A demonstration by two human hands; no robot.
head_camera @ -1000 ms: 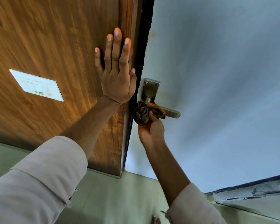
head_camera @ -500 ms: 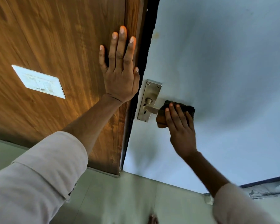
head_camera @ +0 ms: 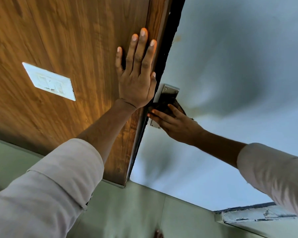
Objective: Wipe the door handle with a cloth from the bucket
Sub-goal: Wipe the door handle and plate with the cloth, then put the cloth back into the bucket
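Note:
The metal door handle plate (head_camera: 169, 91) is fixed to the pale blue door (head_camera: 230, 66) near its edge. My right hand (head_camera: 175, 123) presses a dark cloth (head_camera: 163, 107) flat against the middle of the plate, and the lever is hidden under cloth and fingers. Only the plate's top and its bottom corner show. My left hand (head_camera: 137, 76) lies flat with fingers spread on the brown wooden panel (head_camera: 67, 40) just left of the door edge, holding nothing. No bucket is in view.
A white switch plate (head_camera: 49, 81) sits on the wooden panel at left. Green floor tiles (head_camera: 127, 212) run along the bottom, with a chipped blue-white ledge (head_camera: 258, 214) at lower right. A toe (head_camera: 157, 234) shows at the bottom edge.
My right hand slid the cloth left along the lever from its outer end onto the handle plate. One second ago it gripped the cloth from below at the lever's base. The left hand stayed put.

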